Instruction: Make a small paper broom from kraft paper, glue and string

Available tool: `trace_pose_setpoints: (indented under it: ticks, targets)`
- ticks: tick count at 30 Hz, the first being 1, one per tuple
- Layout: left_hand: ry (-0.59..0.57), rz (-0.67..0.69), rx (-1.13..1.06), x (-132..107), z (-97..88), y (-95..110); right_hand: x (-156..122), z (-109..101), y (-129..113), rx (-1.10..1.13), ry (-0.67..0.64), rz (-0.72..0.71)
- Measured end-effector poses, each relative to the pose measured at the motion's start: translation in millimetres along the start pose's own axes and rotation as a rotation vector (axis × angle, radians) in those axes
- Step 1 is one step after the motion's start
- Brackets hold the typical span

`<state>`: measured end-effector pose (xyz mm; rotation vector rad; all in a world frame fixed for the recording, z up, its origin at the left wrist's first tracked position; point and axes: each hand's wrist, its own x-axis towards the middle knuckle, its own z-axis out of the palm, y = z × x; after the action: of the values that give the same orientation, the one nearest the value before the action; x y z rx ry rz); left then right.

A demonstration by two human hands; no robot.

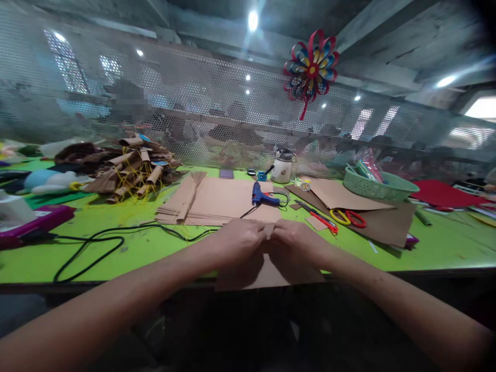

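Note:
A sheet of brown paper (267, 274) lies at the table's front edge, its near end jutting past it. My left hand (242, 238) and my right hand (296, 240) meet at the sheet's far edge, fingers pinched on it and almost touching each other. Part of the paper under both hands is hidden. Just beyond them a blue glue gun (263, 195) rests on a stack of brown paper sheets (220, 199). To the right lie a red utility knife (323, 223) and scissors with yellow and red handles (349, 217).
A pile of rolled brown paper pieces with yellow strings (135, 165) is at the left. A black cable (93, 237) loops across the green table (445, 243). Farther back stand a jar (282, 168) and a green basket (382, 187). A paper flower (312, 70) hangs before the perforated screen.

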<state>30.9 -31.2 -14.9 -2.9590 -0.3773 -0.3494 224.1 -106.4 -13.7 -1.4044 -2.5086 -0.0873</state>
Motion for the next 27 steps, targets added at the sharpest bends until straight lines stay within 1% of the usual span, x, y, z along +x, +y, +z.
trace_pose_setpoints:
  ticks: [1, 3, 5, 6, 8, 10, 11, 13, 16, 19, 23, 27]
  targets:
    - [-0.015, 0.006, 0.006, -1.0, -12.5, 0.0, -0.1, -8.8, 0.7, 0.02, 0.033, -0.008]
    - [-0.028, -0.035, -0.055, -1.5, -35.9, -1.7, 0.4, -28.4, 1.2, 0.114, 0.071, -0.035]
    - [-0.065, -0.032, -0.244, 0.5, -50.6, -6.6, 3.0, -44.8, 3.6, 0.284, 0.027, -0.064]
    - [-0.087, -0.032, -0.339, 2.5, -53.1, -10.4, 5.1, -49.5, 6.5, 0.366, -0.014, -0.065]
    - [-0.148, -0.058, -0.49, 7.6, -47.8, -19.6, 10.8, -48.9, 15.8, 0.503, -0.128, -0.022]
    - [-0.219, -0.116, -0.573, 12.2, -32.1, -29.1, 17.3, -36.0, 27.6, 0.6, -0.228, 0.044]
    - [-0.237, -0.126, -0.58, 13.6, -22.3, -33.0, 20.3, -26.6, 33.3, 0.628, -0.248, 0.073]
    - [-0.254, -0.144, -0.581, 13.8, -3.4, -38.1, 24.7, -6.3, 41.7, 0.634, -0.263, 0.088]
    - [-0.243, -0.181, -0.571, 9.0, 15.4, -37.9, 26.2, 15.9, 44.5, 0.6, -0.249, 0.088]
    - [-0.215, -0.212, -0.555, 3.8, 20.4, -32.3, 23.8, 23.0, 39.8, 0.55, -0.208, 0.086]
    - [-0.194, -0.237, -0.534, 1.4, 19.8, -26.0, 19.0, 23.0, 35.4, 0.493, -0.171, 0.075]
    - [-0.174, -0.254, -0.515, 0.3, 21.8, -24.0, 14.0, 24.4, 34.4, 0.456, -0.149, 0.076]
